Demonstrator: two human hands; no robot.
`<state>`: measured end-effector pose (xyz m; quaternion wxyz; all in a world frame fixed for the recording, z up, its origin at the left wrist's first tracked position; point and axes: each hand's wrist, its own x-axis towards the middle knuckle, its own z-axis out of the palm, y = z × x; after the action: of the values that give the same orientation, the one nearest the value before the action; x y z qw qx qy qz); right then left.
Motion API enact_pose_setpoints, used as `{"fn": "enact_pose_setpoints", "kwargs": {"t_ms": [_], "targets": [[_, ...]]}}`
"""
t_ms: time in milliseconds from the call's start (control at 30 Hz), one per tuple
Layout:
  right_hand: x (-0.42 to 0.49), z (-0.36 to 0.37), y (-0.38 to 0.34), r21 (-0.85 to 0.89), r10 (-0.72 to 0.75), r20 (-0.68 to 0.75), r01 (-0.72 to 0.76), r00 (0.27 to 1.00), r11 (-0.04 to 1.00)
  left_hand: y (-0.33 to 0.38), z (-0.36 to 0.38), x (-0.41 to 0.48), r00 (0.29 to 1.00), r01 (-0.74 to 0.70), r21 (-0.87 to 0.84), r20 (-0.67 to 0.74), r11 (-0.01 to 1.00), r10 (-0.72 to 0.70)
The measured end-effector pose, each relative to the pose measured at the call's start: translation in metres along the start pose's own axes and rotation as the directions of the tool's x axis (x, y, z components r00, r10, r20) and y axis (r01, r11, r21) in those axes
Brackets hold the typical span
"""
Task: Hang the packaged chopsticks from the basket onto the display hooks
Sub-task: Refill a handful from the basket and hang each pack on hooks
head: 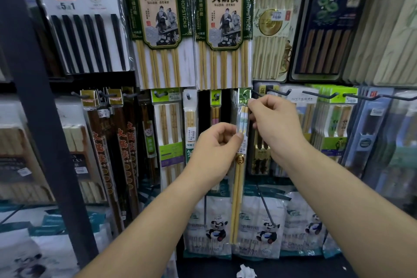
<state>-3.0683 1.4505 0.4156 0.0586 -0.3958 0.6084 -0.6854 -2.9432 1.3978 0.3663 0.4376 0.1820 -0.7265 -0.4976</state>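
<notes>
A slim clear pack of bamboo chopsticks (238,189) with a green header card hangs upright in front of the display wall. My right hand (274,119) pinches the pack near its top, just under the green card. My left hand (214,149) holds the pack's middle between thumb and fingers. The green card sits level with the tip of a dark display hook (258,93); whether the hook passes through the card's hole I cannot tell. The basket is out of view.
Rows of hanging chopstick packs fill the wall: tall green-labelled packs (158,29) above, dark red ones (117,153) at left. More dark hooks (316,95) jut out to the right. Panda-printed bags (259,228) line the bottom row. A dark shelf post (45,119) stands at left.
</notes>
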Motion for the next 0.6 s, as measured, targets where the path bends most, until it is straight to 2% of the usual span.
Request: {"fn": "enact_pose_setpoints", "kwargs": {"t_ms": [300, 433, 600], "targets": [[0.004, 0.003, 0.008, -0.03, -0.045, -0.052, 0.044, 0.998, 0.999, -0.005, 0.003, 0.003, 1.0, 0.014, 0.017, 0.009, 1.0, -0.014], [0.004, 0.003, 0.015, -0.064, -0.078, -0.058, 0.074, 0.995, 0.995, -0.01, 0.003, 0.004, 0.999, 0.026, 0.02, -0.029, 0.999, -0.026], [0.0, -0.001, 0.027, -0.124, -0.121, -0.041, 0.115, 0.992, 0.986, -0.017, 0.005, 0.006, 1.0, -0.007, 0.146, -0.02, 0.989, 0.01]]}}
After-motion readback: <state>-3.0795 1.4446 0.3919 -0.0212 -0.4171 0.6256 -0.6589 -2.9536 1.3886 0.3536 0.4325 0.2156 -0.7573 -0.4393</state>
